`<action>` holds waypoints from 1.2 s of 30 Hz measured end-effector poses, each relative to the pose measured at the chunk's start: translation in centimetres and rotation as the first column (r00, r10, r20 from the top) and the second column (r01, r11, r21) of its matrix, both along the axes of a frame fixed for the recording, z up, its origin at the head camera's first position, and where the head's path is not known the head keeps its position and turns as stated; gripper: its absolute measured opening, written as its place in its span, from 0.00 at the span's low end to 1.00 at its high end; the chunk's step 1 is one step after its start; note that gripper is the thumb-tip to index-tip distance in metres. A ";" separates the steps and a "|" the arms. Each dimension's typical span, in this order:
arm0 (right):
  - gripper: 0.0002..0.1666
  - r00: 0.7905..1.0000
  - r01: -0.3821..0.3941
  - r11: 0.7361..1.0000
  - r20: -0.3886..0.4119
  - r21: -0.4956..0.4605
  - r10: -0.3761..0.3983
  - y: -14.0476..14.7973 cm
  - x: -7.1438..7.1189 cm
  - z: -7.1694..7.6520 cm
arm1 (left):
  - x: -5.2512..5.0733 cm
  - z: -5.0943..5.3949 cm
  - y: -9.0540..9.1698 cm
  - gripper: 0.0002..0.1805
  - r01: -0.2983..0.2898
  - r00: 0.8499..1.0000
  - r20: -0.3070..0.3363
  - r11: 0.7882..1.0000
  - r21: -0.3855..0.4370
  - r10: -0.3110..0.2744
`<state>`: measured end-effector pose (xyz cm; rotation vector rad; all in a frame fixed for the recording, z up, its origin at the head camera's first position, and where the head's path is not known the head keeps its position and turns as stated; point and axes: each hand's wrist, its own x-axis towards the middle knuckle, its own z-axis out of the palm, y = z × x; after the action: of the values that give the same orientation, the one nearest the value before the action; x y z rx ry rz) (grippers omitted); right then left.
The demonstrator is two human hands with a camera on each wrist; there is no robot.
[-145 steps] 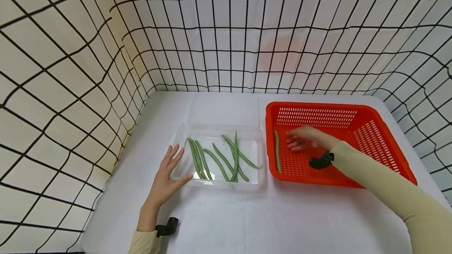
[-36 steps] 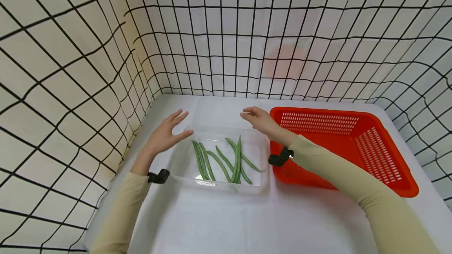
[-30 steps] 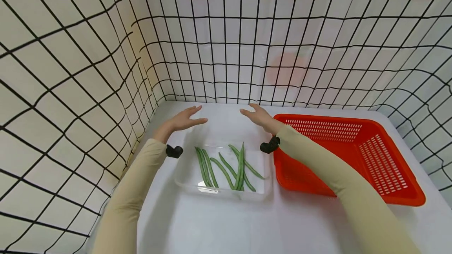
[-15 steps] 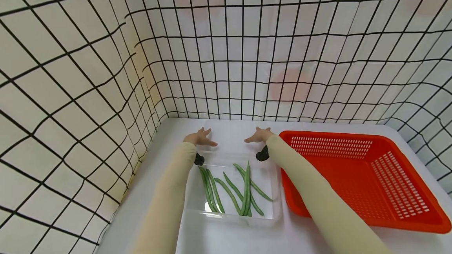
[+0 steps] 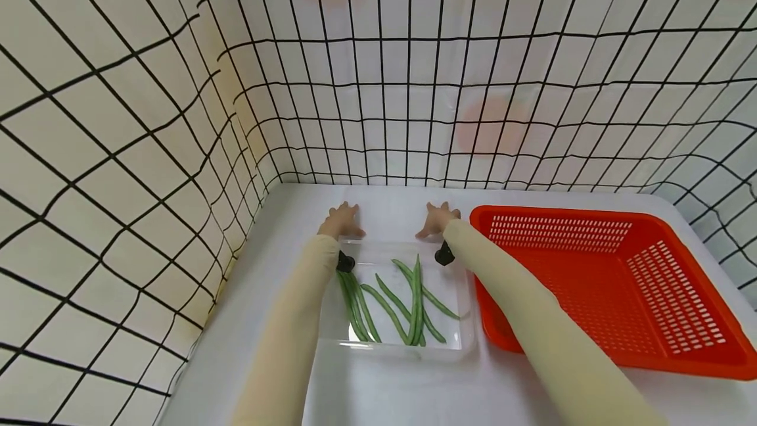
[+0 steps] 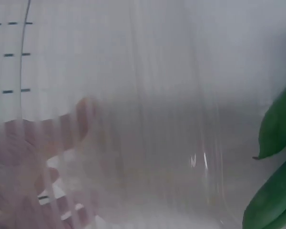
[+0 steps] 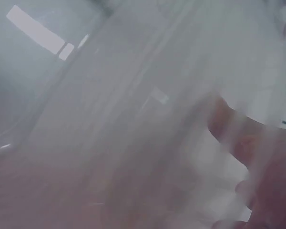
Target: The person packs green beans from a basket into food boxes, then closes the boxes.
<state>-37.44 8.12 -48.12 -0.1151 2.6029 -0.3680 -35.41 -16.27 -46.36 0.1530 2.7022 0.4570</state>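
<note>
A clear plastic container point(image 5: 408, 351) on the white table holds several green beans point(image 5: 416, 301), some of them crossing. My left hand point(image 5: 343, 219) is at the container's back left, fingers spread. Opposite it, at the back right, my right hand point(image 5: 439, 218) also has its fingers apart. Both wrist views look through clear ridged plastic point(image 6: 138, 62), with my left hand point(image 6: 28, 162) and right hand point(image 7: 271, 167) behind it. That plastic barely shows in the head view, and contact with its edges cannot be made out.
A red perforated basket point(image 5: 591, 294) stands right of the container, with my right forearm crossing its near left corner. White walls with black netting point(image 5: 408, 84) enclose the table at the back and sides.
The bean seen in the basket 4.8 seconds ago is gone from it. My right hand has left the basket, and both hands have moved to the far side of the container.
</note>
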 end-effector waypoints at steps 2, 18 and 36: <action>0.60 1.000 -0.006 1.000 -0.008 -0.003 0.006 0.0 0.0 -0.4 | -0.1 -0.2 -0.1 0.42 -0.014 1.000 0.001 1.000 0.009 0.014; 0.68 0.881 0.011 0.940 -0.441 -0.342 -0.171 -0.7 1.1 7.4 | -0.3 4.7 -4.0 0.54 -0.305 0.882 -0.204 0.845 0.439 0.425; 0.49 0.948 0.303 0.578 0.178 -0.758 -0.264 2.3 1.2 16.3 | 1.1 12.7 -5.1 0.48 -0.430 0.814 0.357 0.063 0.901 0.458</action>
<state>-36.28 10.46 -31.82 0.0267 2.2083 -1.5982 -34.36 -21.35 -33.68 -0.4005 1.8964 2.3456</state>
